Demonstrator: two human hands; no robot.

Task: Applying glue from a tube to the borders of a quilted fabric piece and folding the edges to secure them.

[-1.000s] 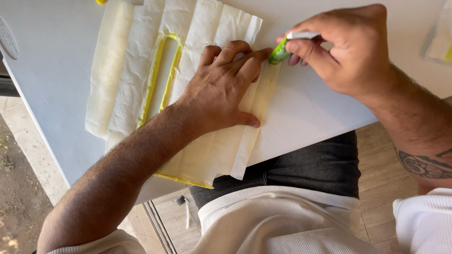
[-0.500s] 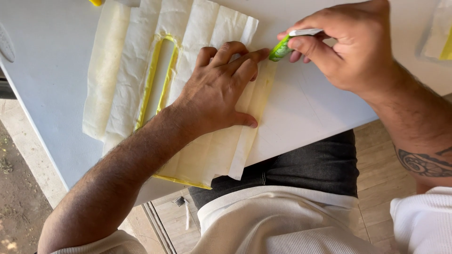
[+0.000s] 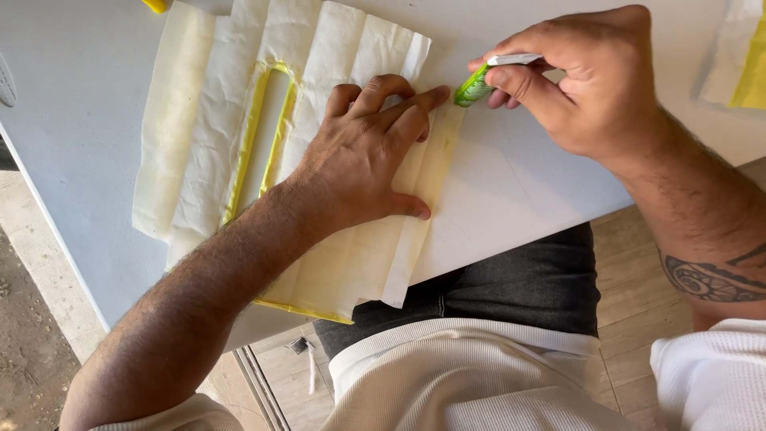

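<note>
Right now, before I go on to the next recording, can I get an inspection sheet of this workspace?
Surface: white table, its near edge over the person's lap.
Job's things: pleated cream paper sheet with yellow edging and a long slot cut in it, lying flat; green and white cutter with its tip at the sheet's right edge.
Clutter: yellow and white piece at the far right; a yellow bit at the top edge; part of a grey object at the left edge.
Grippers: left hand pressed flat on the sheet; right hand gripping the cutter.
Cables: nothing seen.
Surroundings: tiled floor and bare ground below the table.
</note>
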